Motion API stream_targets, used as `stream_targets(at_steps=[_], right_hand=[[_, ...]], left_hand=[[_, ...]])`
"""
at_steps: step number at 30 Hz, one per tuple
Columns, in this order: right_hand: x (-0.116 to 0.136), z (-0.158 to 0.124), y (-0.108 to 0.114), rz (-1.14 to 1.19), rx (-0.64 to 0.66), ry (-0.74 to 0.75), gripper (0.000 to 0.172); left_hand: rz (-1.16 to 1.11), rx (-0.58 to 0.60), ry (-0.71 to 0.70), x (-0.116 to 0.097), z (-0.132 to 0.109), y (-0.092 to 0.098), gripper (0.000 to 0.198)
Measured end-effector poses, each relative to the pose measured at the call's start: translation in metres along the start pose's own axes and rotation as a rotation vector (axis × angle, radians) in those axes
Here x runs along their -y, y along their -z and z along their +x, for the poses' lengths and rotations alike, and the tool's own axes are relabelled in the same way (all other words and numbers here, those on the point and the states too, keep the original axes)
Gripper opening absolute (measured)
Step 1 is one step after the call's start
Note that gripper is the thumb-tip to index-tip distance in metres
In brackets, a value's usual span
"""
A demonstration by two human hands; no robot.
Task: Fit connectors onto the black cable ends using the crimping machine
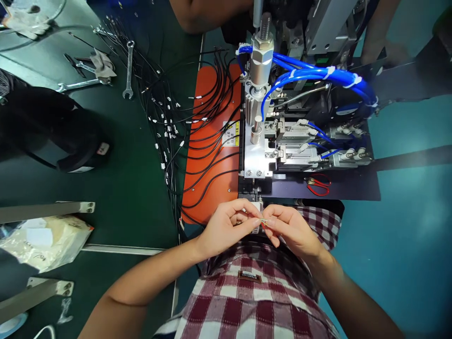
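Observation:
My left hand [235, 221] and my right hand [291, 228] meet in front of my waist, fingertips almost touching. Both pinch thin wires [263, 221], pale and greenish with a bit of red; most of their length is hidden by my fingers. Just beyond my hands stands a metal machine with a silver upright plate [259, 157] and a pneumatic cylinder [260, 70]. An orange panel [212, 176] lies to the left of it, crossed by several black cables [208, 157].
Red-handled scissors [318, 184] lie on a dark plate right of my hands. Blue air hoses [318, 74] arch over the machine. On the green table are a wrench [129, 70], labelled cable ends [165, 125], a black cap [81, 132] and a plastic bag [52, 240]. Another person's arm [208, 14] is at the far side.

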State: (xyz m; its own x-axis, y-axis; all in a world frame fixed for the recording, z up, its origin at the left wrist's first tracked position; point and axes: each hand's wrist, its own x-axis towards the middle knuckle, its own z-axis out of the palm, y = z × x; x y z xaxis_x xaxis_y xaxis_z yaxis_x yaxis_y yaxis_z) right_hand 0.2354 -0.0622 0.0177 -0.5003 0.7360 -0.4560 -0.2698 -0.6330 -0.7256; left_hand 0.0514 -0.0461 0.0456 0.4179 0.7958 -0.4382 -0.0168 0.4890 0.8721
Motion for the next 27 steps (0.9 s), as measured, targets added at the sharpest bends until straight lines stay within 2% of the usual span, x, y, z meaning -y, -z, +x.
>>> stream_targets(at_steps=[5,8,11,13,16,20,27], right_hand=[[0.000,0.000,0.001,-0.110,-0.014,0.055,0.028],[0.001,0.002,0.003,-0.212,0.024,0.091,0.027],[0.005,0.005,0.007,-0.352,0.057,0.197,0.025],[0.008,0.007,0.011,-0.442,0.099,0.257,0.023],[0.013,0.008,0.015,-0.531,0.157,0.270,0.021],[0.012,0.007,0.015,-0.553,0.124,0.273,0.022],[-0.004,-0.002,0.000,-0.414,-0.084,0.295,0.021]], left_hand=[[-0.056,0.065,0.078,-0.001,-0.002,0.001,0.021],[-0.128,0.116,0.127,0.001,-0.001,0.003,0.026],[-0.179,0.178,0.190,0.002,0.001,0.006,0.033],[-0.160,0.210,0.227,0.001,0.002,0.008,0.034],[-0.110,0.237,0.253,0.000,0.002,0.010,0.033],[-0.068,0.187,0.210,-0.001,0.000,0.011,0.032],[-0.023,0.042,0.152,-0.001,-0.003,0.004,0.027]])
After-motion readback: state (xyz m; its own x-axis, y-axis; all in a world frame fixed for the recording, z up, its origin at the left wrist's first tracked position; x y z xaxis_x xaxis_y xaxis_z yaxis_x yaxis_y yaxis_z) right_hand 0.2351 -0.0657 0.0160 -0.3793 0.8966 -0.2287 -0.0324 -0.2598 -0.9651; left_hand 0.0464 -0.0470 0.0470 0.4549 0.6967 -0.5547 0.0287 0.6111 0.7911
